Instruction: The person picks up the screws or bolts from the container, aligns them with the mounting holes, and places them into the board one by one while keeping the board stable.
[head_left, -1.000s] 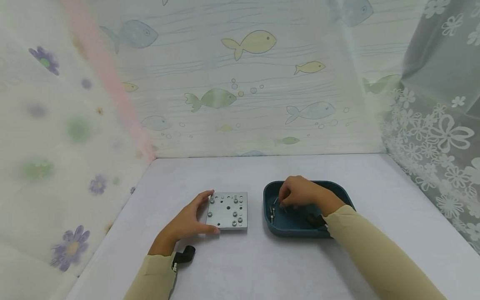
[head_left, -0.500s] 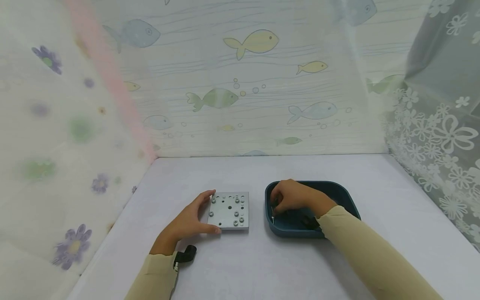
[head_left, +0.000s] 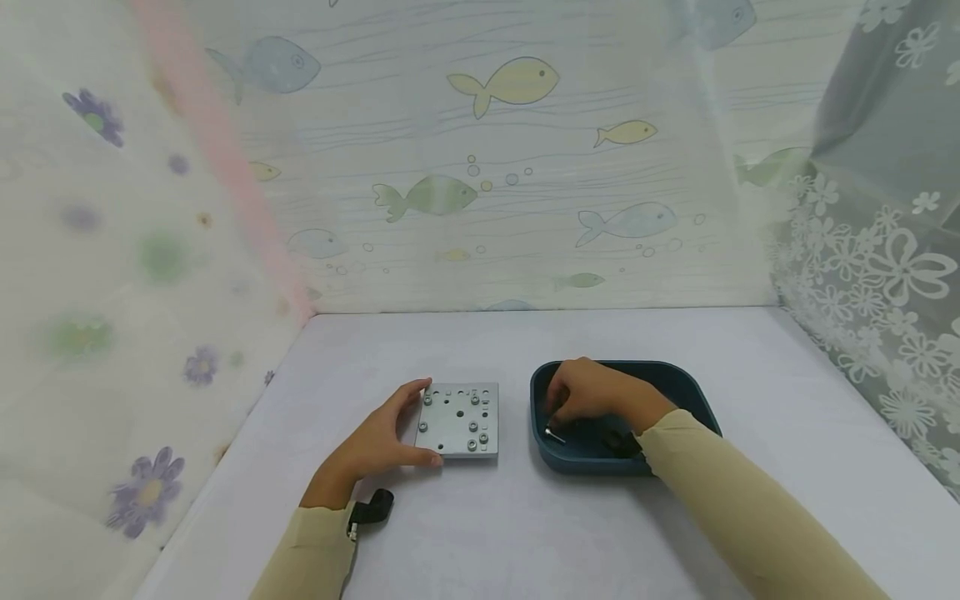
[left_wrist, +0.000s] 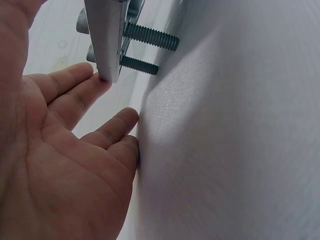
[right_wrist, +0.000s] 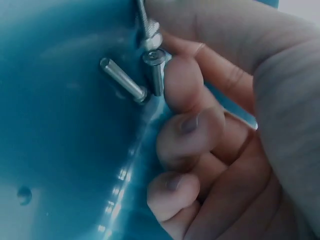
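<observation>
A square silver metal plate lies on the white table, with holes and several socket-head screws in its face. My left hand grips its left side, thumb at the front edge and index finger at the back corner. In the left wrist view, threaded screw ends stick out below the plate. My right hand reaches into a dark blue tray, fingers curled, among loose metal screws. Two screws lie by its fingertips, one screw tilted; another stands against the thumb. Whether it is pinched is hidden.
White table surrounds the plate and the tray, which stand a short gap apart. A fish-printed curtain hangs along the back, with further curtains at both sides. Black wrist cameras sit on both sleeves.
My right hand has shifted left and slightly down inside the tray, near its left wall. A screw there has turned from upright to slanted. The left hand keeps its hold on the plate.
</observation>
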